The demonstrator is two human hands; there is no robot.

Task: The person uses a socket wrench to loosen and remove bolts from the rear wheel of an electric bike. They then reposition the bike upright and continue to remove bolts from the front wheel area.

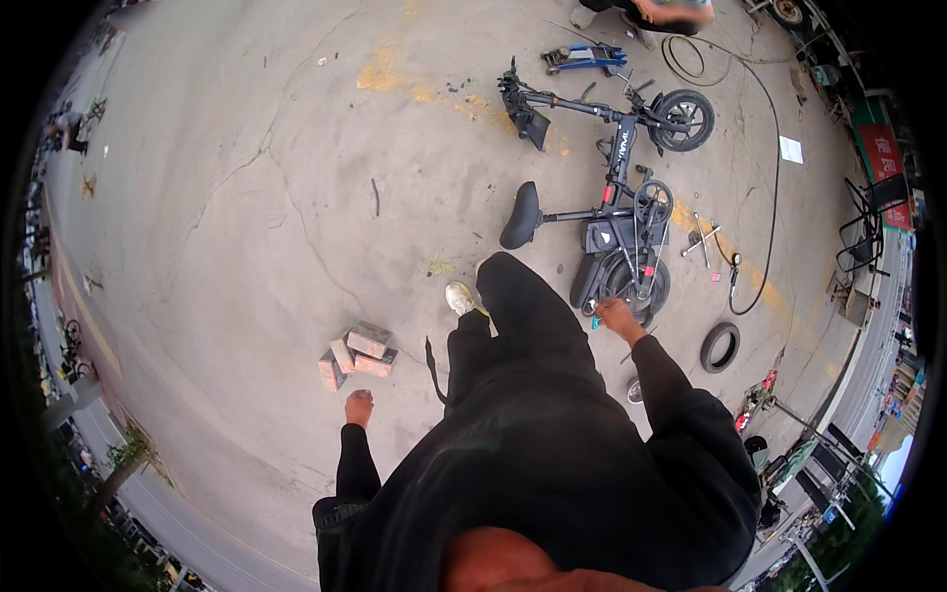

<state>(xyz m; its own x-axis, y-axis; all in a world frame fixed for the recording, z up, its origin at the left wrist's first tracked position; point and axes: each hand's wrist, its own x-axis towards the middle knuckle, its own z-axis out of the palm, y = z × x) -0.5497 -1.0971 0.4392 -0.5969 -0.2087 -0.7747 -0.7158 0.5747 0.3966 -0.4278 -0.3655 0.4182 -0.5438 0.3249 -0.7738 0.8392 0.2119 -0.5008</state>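
Note:
A black folding electric bike lies on its side on the concrete, its saddle pointing left. My right hand is at the rear wheel, fingers closed in a pinch. A small teal thing shows by the fingertips; its kind is too small to make out, and whether it is in the grip is unclear. My left hand hangs at the lower left with its fingers curled and nothing visible in it. Just beyond it is a small pile of reddish bricks.
Right of the bike lie a cross wrench, an air hose with gauge and a loose tyre. A blue floor jack lies beyond the front end. Another person is at the far edge. A chair stands at right.

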